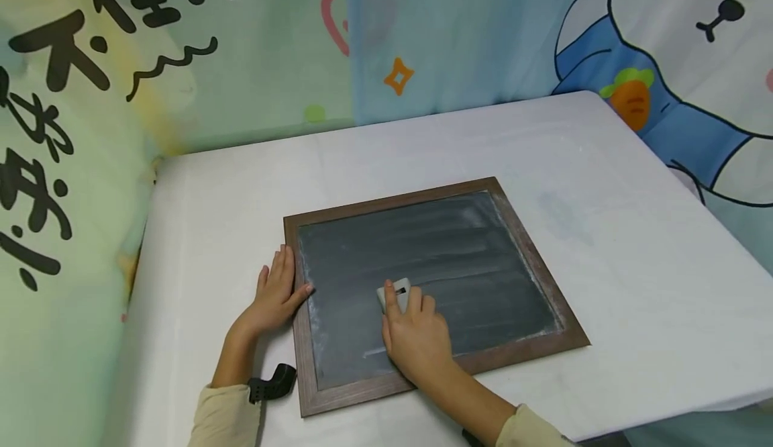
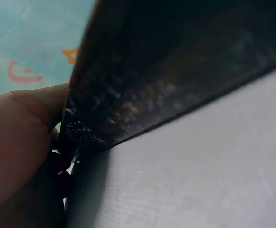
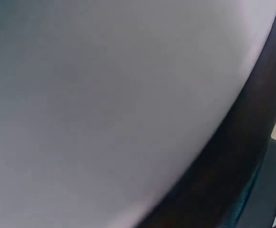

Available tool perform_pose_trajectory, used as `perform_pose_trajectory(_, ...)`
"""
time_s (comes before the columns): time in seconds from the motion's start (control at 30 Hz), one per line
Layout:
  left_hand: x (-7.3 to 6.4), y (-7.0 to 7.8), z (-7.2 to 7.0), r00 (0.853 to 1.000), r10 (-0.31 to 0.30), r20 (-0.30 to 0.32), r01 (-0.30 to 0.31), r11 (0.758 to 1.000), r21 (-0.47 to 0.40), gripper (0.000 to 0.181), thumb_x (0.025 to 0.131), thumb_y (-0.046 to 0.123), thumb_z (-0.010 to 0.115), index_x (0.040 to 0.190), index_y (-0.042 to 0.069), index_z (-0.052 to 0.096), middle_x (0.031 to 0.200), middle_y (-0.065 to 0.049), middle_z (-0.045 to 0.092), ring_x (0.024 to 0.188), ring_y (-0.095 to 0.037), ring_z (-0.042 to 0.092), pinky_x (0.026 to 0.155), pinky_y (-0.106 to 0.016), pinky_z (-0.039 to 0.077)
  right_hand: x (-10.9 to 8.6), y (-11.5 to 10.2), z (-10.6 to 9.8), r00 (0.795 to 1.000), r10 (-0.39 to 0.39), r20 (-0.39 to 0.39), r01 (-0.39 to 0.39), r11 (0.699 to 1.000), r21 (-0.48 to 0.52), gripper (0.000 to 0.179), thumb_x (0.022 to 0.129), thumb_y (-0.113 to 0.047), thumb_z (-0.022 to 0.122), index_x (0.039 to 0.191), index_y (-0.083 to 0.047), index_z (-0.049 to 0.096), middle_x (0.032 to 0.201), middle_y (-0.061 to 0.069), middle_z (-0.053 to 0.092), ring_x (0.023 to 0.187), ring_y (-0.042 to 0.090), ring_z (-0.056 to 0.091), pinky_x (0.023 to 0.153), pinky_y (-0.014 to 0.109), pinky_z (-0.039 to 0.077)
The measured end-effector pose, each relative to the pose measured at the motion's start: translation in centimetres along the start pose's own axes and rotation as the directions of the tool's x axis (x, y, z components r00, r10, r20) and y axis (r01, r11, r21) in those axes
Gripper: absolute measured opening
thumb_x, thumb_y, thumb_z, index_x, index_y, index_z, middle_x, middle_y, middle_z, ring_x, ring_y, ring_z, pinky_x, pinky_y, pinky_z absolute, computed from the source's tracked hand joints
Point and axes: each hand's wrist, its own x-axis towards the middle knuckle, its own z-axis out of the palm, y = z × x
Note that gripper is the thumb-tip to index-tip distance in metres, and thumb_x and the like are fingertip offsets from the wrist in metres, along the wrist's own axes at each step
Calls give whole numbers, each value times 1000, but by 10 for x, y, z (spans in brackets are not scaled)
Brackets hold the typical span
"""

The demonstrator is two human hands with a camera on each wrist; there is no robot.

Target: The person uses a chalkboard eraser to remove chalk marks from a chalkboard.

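A small light-grey eraser point(image 1: 401, 290) with a dark mark on top lies against the dark writing surface of a wood-framed chalkboard point(image 1: 423, 252). My right hand point(image 1: 418, 336) holds this eraser near the board's lower middle, index finger stretched over its top; the palm side is hidden. At the board's left side, my left hand point(image 1: 274, 296) rests with straight fingers along the outer edge and its thumb across the frame. In the left wrist view, the left hand point(image 2: 19, 137) touches the board's dark edge point(image 2: 128, 99). The right wrist view shows neither eraser nor fingers clearly.
The chalkboard lies flat on a white-covered table point(image 1: 652, 286). A printed curtain point(image 1: 459, 31) hangs along the table's back and left sides. A black wrist device point(image 1: 274, 383) sits at my left cuff, close to the frame's lower-left edge.
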Motion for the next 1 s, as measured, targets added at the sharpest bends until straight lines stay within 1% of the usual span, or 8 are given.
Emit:
perform_pose_trajectory(0.17, -2, -2, 4, 1000, -9, -6, 9, 1000, -7, 75, 96, 24, 43, 141, -13, -5, 149, -29, -6, 138, -42, -6, 107, -56, -5, 7, -38, -7, 992, -85, 92, 84, 996, 19, 46, 76, -32, 69, 117, -12, 63, 85, 15, 52, 64, 19, 52, 35, 21, 37)
perform_pose_trajectory(0.33, 3, 0, 6, 1000, 12, -17, -12, 1000, 3, 74, 96, 23, 44, 141, -13, -3, 149, -29, -4, 139, -42, -4, 107, -57, -4, 19, -70, -14, 965, -120, 234, 111, 992, 55, 47, 82, -35, 63, 123, -12, 59, 93, 16, 53, 71, 20, 55, 38, 20, 40)
perform_pose_trajectory(0.47, 2, 0, 3, 999, 6, -33, -6, 1000, 2, 74, 96, 23, 44, 141, -13, -3, 149, -29, -5, 139, -41, -4, 107, -57, -4, 25, -79, -15, 960, -123, 250, 108, 992, 72, 48, 83, -37, 61, 125, -14, 57, 95, 16, 52, 71, 20, 55, 38, 19, 41)
perform_pose_trajectory(0.53, 1, 0, 1, 999, -5, -33, 5, 1000, 8, 75, 96, 22, 44, 141, -13, -4, 149, -29, -5, 139, -41, -4, 108, -56, -3, 25, -78, -14, 964, -113, 240, 95, 992, 83, 48, 83, -39, 61, 126, -16, 57, 91, 13, 52, 65, 16, 51, 37, 19, 37)
perform_pose_trajectory(0.67, 0, 1, -3, 1000, -21, -7, 21, 1000, 16, 76, 96, 25, 43, 141, -11, -6, 150, -27, -8, 139, -40, -6, 108, -55, -4, 20, -62, -13, 968, -69, 241, 44, 993, 110, 48, 83, -38, 62, 127, -20, 56, 85, 11, 49, 58, 13, 40, 35, 19, 31)
perform_pose_trajectory(0.77, 1, 2, -6, 1000, -27, 2, 27, 999, 21, 75, 96, 25, 42, 141, -11, -7, 150, -26, -9, 139, -39, -7, 108, -55, -5, 15, -39, -11, 981, -21, 192, 4, 996, 91, 46, 82, -36, 64, 124, -19, 58, 82, 13, 49, 59, 15, 42, 35, 21, 32)
perform_pose_trajectory(0.87, 1, 3, -7, 1000, -25, 16, 25, 999, 22, 75, 97, 25, 40, 141, -11, -9, 150, -26, -10, 139, -39, -9, 107, -55, -6, 5, -4, -9, 988, 54, 146, -65, 995, 71, 46, 80, -33, 66, 122, -17, 59, 82, 17, 50, 61, 22, 47, 34, 27, 36)
perform_pose_trajectory(1.0, 0, 4, -5, 998, -29, 51, 28, 999, 18, 75, 97, 26, 39, 141, -10, -11, 149, -26, -13, 139, -39, -11, 107, -55, -7, -12, 56, -10, 970, 169, 174, -182, 981, 62, 46, 81, -30, 65, 124, -13, 57, 83, 23, 50, 61, 30, 50, 33, 34, 37)
